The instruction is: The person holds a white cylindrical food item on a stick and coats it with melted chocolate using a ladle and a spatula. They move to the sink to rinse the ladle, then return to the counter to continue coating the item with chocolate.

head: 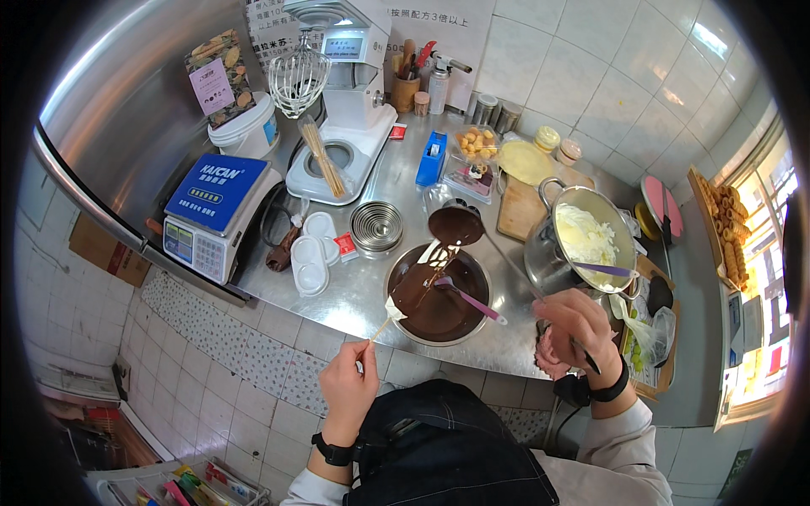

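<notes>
My left hand pinches a thin wooden skewer near the counter's front edge. On the skewer is a long white piece, its middle coated brown, held slanting over a steel bowl of melted chocolate. In my right hand is the handle of a long metal ladle. The ladle's bowl, full of chocolate, hangs above the bowl's far rim, and chocolate runs down from it onto the piece. A purple-handled spatula rests in the chocolate.
Right of the bowl stands a steel pot of whipped cream with a purple spatula. Nested ring cutters, white lids and a digital scale are on the left. Behind are a stand mixer, bagged skewers and a cutting board.
</notes>
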{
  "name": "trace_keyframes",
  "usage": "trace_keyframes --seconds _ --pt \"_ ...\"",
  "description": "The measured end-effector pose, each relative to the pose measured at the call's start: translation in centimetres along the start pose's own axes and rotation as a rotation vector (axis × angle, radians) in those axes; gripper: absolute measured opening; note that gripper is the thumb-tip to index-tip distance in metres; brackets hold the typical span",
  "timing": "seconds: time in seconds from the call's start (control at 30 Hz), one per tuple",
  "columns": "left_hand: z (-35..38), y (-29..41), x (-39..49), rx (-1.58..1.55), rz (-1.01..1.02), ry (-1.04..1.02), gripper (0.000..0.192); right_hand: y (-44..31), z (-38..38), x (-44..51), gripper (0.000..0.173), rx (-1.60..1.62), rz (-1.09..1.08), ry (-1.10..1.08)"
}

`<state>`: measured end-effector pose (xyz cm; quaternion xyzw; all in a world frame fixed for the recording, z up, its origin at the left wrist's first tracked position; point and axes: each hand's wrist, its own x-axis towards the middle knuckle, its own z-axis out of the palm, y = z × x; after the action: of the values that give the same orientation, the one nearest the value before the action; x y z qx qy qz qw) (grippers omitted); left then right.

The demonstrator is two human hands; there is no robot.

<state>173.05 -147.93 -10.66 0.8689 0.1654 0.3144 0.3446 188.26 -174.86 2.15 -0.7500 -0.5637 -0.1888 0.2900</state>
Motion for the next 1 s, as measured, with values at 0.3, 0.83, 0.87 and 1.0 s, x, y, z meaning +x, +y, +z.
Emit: trace_keyframes --seconds 0.3,0.83,0.87,1.0 --pt "0.7 -1.9 -1.2 -0.058 -0.178 -0.028 0.012 -0.7 5.5 -8.4 0.026 0.639 0.962 0.574" --pt "2.1 -2.7 -1.5 -0.165 -0.233 -0.046 0.012 0.8 13.9 -9.1 0.009 0.542 0.806 0.084" --pt "2.2 -2.6 -1.4 -0.164 -0.232 -0.043 0.012 1.0 14.3 -9.0 0.013 0.626 0.931 0.085" --pt "2.2 -2.3 -1.2 -0.149 -0.239 -0.045 0.012 2.1 15.3 -8.9 0.022 0.936 1.128 0.198"
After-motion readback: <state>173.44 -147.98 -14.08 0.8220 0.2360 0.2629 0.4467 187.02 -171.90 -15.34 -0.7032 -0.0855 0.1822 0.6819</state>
